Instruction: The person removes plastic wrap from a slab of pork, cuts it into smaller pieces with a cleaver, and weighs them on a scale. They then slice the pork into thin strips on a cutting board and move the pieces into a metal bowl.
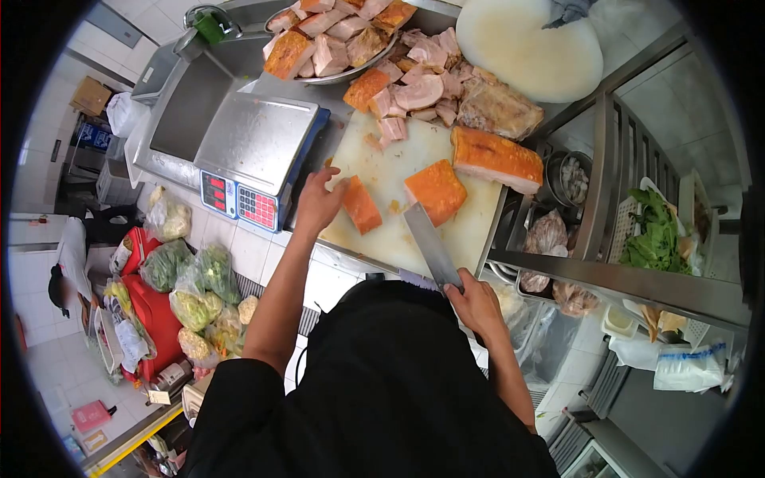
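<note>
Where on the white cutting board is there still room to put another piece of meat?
The cutting board is bare along its near edge, on both sides of the cleaver. A smaller bare patch lies mid-board, above the cut piece by the left hand. The far end is crowded with piled pork pieces.

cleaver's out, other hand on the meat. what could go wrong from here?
1. The left hand touches the small meat piece with its fingers close to the cleaver in the right hand; a slip could cut them.
2. That piece lies near the front edge of the cutting board; a push could slide it off.
3. The piled pork pieces crowd the board's far end, so one might tumble into the cutting area.
</note>
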Action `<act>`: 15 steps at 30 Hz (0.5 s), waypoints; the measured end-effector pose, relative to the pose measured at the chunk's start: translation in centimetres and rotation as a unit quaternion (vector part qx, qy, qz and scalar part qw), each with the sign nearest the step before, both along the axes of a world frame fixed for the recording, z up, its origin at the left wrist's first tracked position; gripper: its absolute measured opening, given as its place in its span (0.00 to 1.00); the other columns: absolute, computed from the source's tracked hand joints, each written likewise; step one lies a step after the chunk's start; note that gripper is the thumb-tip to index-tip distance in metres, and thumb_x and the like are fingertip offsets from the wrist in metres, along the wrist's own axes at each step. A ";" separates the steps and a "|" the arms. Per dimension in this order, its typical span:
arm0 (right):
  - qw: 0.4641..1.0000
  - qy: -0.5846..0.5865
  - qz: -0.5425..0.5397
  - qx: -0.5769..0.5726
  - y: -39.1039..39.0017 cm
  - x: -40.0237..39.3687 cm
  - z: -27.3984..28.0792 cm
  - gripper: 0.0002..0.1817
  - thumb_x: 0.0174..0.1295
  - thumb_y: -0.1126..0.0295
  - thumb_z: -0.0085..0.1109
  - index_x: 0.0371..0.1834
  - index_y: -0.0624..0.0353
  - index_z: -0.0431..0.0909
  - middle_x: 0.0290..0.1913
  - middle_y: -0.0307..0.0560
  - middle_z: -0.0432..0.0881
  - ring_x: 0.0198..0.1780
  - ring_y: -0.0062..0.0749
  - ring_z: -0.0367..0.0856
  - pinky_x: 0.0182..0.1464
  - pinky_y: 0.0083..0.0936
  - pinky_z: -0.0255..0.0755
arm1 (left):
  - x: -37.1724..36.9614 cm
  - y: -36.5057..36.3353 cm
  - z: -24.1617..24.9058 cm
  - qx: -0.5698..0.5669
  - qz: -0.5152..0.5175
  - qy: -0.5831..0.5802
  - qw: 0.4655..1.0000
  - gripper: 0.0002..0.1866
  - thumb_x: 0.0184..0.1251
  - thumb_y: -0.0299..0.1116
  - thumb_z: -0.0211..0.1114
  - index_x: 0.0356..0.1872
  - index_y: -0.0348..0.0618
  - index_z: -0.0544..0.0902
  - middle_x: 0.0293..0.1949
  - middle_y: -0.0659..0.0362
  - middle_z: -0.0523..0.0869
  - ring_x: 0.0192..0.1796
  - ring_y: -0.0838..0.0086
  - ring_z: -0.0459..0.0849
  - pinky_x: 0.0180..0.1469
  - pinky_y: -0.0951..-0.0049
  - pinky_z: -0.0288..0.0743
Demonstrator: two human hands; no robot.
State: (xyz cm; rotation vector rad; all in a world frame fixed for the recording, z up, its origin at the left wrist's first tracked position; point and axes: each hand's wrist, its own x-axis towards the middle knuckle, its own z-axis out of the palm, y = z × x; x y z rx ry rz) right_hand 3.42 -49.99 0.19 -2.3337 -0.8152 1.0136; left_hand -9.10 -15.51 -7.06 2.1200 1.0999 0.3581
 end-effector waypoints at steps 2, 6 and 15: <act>1.000 0.002 0.007 0.005 0.3 0.0 0.0 0.18 0.69 0.57 0.60 0.48 0.62 0.76 0.31 0.67 0.84 0.39 0.68 0.83 0.43 0.53 0.72 | 1.4 -1.5 0.6 0.016 -0.003 0.056 0.998 0.28 0.68 0.50 0.69 0.63 0.43 0.82 0.58 0.46 0.82 0.48 0.54 0.87 0.55 0.59 0.80; 1.000 -0.012 0.021 0.011 1.2 -0.2 0.1 0.17 0.70 0.59 0.58 0.48 0.62 0.76 0.33 0.67 0.85 0.40 0.68 0.83 0.45 0.54 0.73 | 3.5 -3.1 1.0 0.017 -0.021 0.157 0.987 0.31 0.65 0.48 0.67 0.66 0.44 0.78 0.59 0.41 0.82 0.55 0.48 0.86 0.61 0.55 0.78; 0.996 -0.071 0.044 0.020 2.7 -0.8 -2.2 0.15 0.71 0.62 0.55 0.50 0.64 0.74 0.33 0.68 0.86 0.41 0.67 0.84 0.45 0.57 0.76 | -1.6 -2.7 -4.2 0.075 -0.096 -0.111 0.986 0.23 0.64 0.30 0.61 0.62 0.39 0.77 0.58 0.46 0.83 0.61 0.47 0.79 0.68 0.53 0.69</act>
